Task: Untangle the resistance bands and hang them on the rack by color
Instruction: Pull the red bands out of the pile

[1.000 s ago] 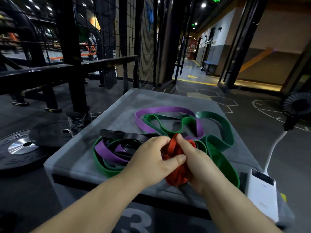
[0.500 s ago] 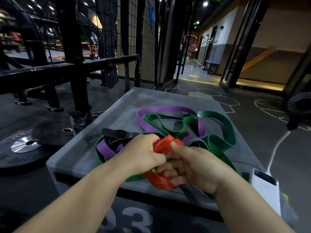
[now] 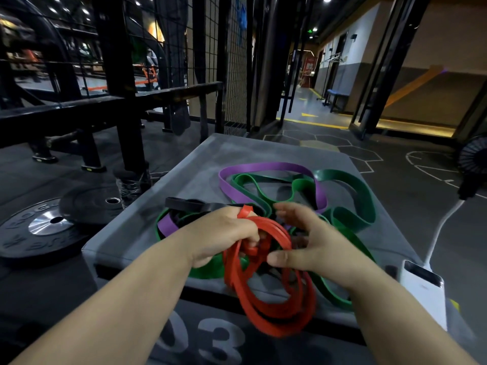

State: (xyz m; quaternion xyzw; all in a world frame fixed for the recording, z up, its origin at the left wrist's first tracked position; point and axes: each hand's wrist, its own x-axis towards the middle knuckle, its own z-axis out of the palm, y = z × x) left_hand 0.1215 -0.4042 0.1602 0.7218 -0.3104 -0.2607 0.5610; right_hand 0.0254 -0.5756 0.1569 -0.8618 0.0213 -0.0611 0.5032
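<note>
Grey box [image 3: 200,164], near edge: left hand [image 3: 224,233] grips the red band [image 3: 263,312], loops hanging over that edge; right hand [image 3: 316,243] spread open just beside.

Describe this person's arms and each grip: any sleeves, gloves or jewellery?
No sleeves show: both forearms are bare to the frame's edge. The left grip and right grip wear no gloves; no ring, watch or wristband is visible.
</note>
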